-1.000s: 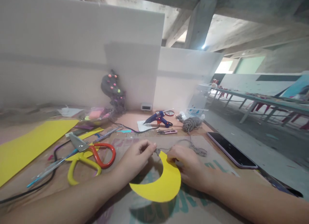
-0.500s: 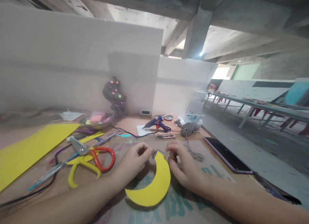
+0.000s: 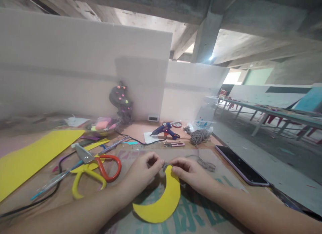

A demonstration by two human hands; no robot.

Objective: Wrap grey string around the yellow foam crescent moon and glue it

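Seeing a flat yellow crescent (image 3: 161, 207) fully cut out, table's (image 3: 136, 128) 6 o'clock, bare below its 1 o'clock tip; left hand (image 3: 146, 168) seemingly pinches fuzzy grey yarn (image 3: 165, 167), right hand (image 3: 192, 173) pinches the tip.

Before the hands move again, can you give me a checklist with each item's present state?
Right hand fingers at the yellow crescent's upper tip: ok.
Left hand pinching the gray yarn: cannot tell, fingers hide it.
Scissors out of both hands: ok.
Glue gun nozzle over the white square: ok.
Strand unbroken from yarn ball to crescent: cannot tell.
Phone well away from table edge: not ok.
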